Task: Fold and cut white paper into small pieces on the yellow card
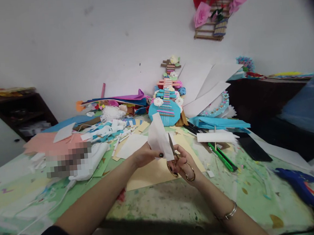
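My left hand (147, 155) is closed on a piece of white paper (158, 135), its thumb laid over the lower part. The sheet stands up above the table, folded or bent. In my right hand (186, 160) is a pair of scissors (171, 145) with gold-coloured handles, fingers through the loops and blades pointing up. The blades lie right beside the paper's right edge; whether they are around it I cannot tell. Below both hands lies a pale yellow sheet (147, 174) on the table. A blue paper guitar-like craft (164, 111) with white flowers stands behind the paper.
Paper scraps (111, 128) and a white power strip (97, 160) crowd the left side. To the right are a white roll (215, 137), a green cutter (221, 156), a black phone (253, 146) and a blue glue gun (299, 184). Large white sheets (206, 95) lean on the wall.
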Demonstrator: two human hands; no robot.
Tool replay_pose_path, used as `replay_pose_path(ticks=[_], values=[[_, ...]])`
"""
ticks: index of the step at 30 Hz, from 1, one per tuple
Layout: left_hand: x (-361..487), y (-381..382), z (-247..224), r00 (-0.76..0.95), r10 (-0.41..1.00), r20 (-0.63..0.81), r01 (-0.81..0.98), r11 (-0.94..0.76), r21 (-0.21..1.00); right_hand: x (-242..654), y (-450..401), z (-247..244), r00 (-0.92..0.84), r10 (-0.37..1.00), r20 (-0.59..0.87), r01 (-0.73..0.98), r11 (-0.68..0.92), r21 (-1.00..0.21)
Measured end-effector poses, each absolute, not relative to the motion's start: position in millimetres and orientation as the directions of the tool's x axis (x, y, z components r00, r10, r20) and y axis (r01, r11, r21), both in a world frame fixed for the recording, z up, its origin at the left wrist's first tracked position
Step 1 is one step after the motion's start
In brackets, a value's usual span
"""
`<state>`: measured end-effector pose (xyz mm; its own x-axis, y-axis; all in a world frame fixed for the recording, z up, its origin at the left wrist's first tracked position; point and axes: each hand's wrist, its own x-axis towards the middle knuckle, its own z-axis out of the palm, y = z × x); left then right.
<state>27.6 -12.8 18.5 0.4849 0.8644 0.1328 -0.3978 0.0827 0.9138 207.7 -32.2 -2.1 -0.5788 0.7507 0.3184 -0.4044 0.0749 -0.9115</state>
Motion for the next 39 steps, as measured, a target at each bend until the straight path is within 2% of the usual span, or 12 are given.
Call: replay_pose_path(ticks=[2,4,8,12,14,18,23,29,32,35,39], values=[[9,-3,19,0.52,0.85,0.082,-0.341,0.119,0.933,209,-32,-3,-0.589,0.742,0.32,-0.383,0.092,-0.919],[-12,7,20,0.493,0.866,0.077,-0.357,0.12,0.927,209,-31,-3,-0.601,0.735,0.315,-0.356,0.107,-0.928],[-48,18,29,0.396,0.899,0.184,-0.428,0.003,0.904,208,-31,1,-0.638,0.724,0.262,-0.293,0.086,-0.952],[-56,18,36,0.251,0.928,0.275,-0.342,-0.18,0.922,208,-33,5,-0.729,0.661,0.181,-0.212,0.033,-0.977],[-50,15,38,0.273,0.916,0.294,-0.287,-0.214,0.934,209,-34,6,-0.76,0.631,0.157,-0.186,0.021,-0.982],[-33,7,40,0.417,0.886,0.203,-0.189,-0.134,0.973,212,-36,6,-0.804,0.587,0.099,-0.131,-0.012,-0.991],[-23,7,35,0.403,0.91,0.1,-0.167,-0.034,0.985,215,-36,10,-0.839,0.541,0.061,-0.07,0.004,-0.998],[-26,12,30,0.355,0.935,-0.004,-0.149,0.061,0.987,216,-36,11,-0.822,0.566,0.059,-0.053,0.027,-0.998],[-29,14,30,0.392,0.919,-0.032,-0.114,0.083,0.99,216,-36,11,-0.812,0.58,0.065,-0.053,0.038,-0.998],[-33,16,29,0.396,0.918,0.036,-0.138,0.02,0.99,216,-36,12,-0.804,0.59,0.073,-0.052,0.054,-0.997],[-38,19,28,0.293,0.938,0.186,-0.199,-0.131,0.971,218,-35,13,-0.796,0.595,0.107,-0.067,0.088,-0.994]])
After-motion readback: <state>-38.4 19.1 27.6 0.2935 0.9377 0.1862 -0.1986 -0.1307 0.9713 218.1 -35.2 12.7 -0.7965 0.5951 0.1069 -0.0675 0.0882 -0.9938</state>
